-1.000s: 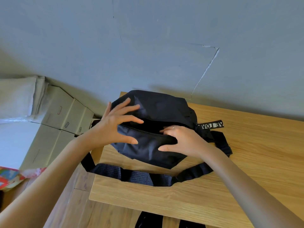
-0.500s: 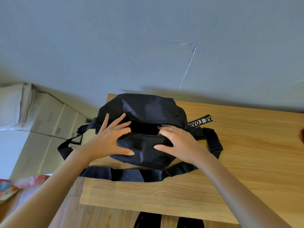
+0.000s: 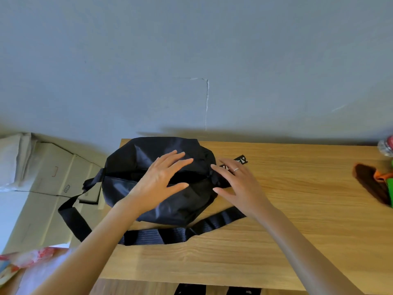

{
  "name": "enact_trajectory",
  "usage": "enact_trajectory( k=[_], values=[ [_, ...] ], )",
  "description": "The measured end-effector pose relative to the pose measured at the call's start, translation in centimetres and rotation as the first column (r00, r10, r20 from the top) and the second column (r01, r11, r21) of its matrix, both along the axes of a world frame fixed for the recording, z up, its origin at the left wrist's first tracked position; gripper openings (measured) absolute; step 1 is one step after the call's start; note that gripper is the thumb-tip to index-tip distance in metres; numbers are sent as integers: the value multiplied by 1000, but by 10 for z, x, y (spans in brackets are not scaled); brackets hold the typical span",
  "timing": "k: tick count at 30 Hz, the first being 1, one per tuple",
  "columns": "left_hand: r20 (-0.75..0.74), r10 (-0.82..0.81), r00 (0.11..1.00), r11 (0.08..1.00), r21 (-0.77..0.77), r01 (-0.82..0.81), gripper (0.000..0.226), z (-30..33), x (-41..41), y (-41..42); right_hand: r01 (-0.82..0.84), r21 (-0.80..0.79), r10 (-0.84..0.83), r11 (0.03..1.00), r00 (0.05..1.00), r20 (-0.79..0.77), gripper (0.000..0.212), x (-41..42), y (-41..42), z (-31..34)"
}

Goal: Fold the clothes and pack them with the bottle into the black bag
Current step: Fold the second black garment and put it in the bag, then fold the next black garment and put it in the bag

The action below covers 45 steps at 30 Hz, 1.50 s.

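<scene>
While the black bag (image 3: pixel 161 177) lies on the left end of the worktop (image 3: pixel 276 241), close to the wall, both hands work at its top. Left hand (image 3: pixel 161 177) flat across the middle of the bag, fingers (image 3: pixel 180 160) straight and spread, pressing the fabric down, probably to steady the bag and flatten its mouth. Right hand (image 3: pixel 236 182) at the bag's right end, fingers relaxed and gripping nothing, just touching the fabric there, likely feeling for the zip pull; zip itself too dark to make out. Strap (image 3: pixel 148 236) trailing along the front and off the left edge. Clothes and bottle hard to identify; only coloured items (image 3: pixel 385 182) at the far right edge, well apart.
</scene>
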<state>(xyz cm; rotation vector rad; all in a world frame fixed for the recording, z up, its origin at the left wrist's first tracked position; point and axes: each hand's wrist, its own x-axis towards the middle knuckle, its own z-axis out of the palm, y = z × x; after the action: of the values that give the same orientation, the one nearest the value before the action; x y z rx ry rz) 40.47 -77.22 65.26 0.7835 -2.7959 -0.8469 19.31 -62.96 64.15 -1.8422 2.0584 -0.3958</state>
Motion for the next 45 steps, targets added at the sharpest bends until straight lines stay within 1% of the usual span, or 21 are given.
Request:
enact_trajectory(
  k=[3,8,11,15,18,22,25,28,30,32,33,34,35,37,39,41,43,45],
  values=[
    [40,-23,999,999,-25,24,58,-1,-45,19,47,80,-46,996,999,-24,57,-33,20,-2],
    [107,-101,989,995,13,100,56,-2,-130,65,137,135,-129,981,989,-66,54,-99,69,0],
    [178,-150,973,989,19,149,55,-7,-180,91,212,139,-201,967,975,-93,55,-142,104,0],
    [251,-217,943,974,-2,225,56,-8,-246,128,300,151,-274,942,946,-170,56,-200,156,0],
    [269,-280,921,957,3,290,55,-9,-296,159,392,151,-358,908,910,-207,53,-247,198,1],
    [278,-367,887,925,13,379,57,-12,-364,199,513,97,-475,853,841,-260,49,-305,252,-2],
    [288,-421,860,898,-2,440,61,-15,-412,230,569,57,-536,820,799,-272,43,-341,286,1],
    [300,-473,828,863,-29,504,65,-13,-458,257,613,-86,-613,785,749,-250,33,-375,310,13],
    [280,-502,818,842,-61,537,69,-7,-488,274,652,-199,-681,732,693,-236,28,-399,318,24],
    [256,-527,810,822,-88,563,75,0,-517,288,705,-287,-761,648,612,-216,25,-426,324,35],
    [255,-542,801,807,-110,581,78,3,-530,294,738,-305,-798,602,568,-201,25,-441,327,39],
    [254,-554,793,792,-133,596,80,7,-545,300,776,-294,-830,558,527,-184,27,-456,329,43],
    [252,-562,788,782,-149,605,83,10,-558,305,819,-248,-855,518,490,-169,32,-471,331,44],
    [255,-579,775,766,-157,624,87,13,-584,314,889,-92,-889,449,434,-145,42,-497,337,41],
    [293,-602,743,734,-165,659,90,12,-606,323,906,76,-897,416,423,-129,51,-516,344,34],
    [364,-614,700,693,-175,699,90,8,-623,330,894,188,-891,406,433,-135,56,-528,352,24],
    [429,-618,659,666,-161,729,90,2,-635,335,895,252,-904,368,408,-129,54,-535,360,17],
    [486,-620,616,659,-104,745,88,-6,-638,339,908,259,-923,331,368,-109,42,-538,367,12]
  ],
)
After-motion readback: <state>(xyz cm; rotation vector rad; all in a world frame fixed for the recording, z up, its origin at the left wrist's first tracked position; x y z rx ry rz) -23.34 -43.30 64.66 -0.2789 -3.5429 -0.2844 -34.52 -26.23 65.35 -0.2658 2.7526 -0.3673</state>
